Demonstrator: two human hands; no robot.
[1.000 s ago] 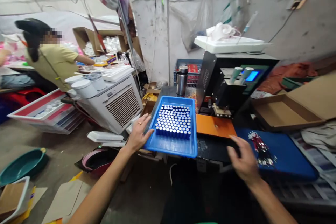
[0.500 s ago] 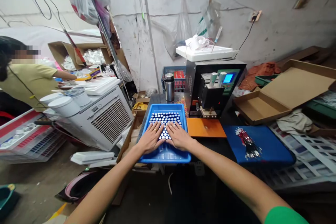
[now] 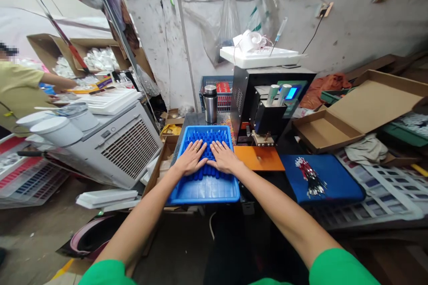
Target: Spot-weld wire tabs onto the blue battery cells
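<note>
A blue plastic tray (image 3: 207, 193) lies on the dark table, with many blue cylinders (image 3: 207, 171) packed in its far part. Flat on top of them at the left rests my left hand (image 3: 191, 158), fingers spread, a ring on one finger. My right hand (image 3: 223, 156) lies palm down on the cylinders at the right, its fingers stretched out. The two thumbs point toward each other and nearly meet. The cylinders appear to lean or lie over, showing their blue sides. Neither hand grasps anything.
Right of the tray are an orange plate (image 3: 259, 158), a black machine (image 3: 270, 118) and a blue mat (image 3: 321, 178) bearing red and black wires (image 3: 310, 177). Behind it stands a steel flask (image 3: 210, 104). A person in a yellow top (image 3: 23, 89) works at far left.
The cylinders showed white round ends before; now their blue sides show. Both hands have shifted slightly away from me over them. The view has moved somewhat, and the person at left is farther toward the edge.
</note>
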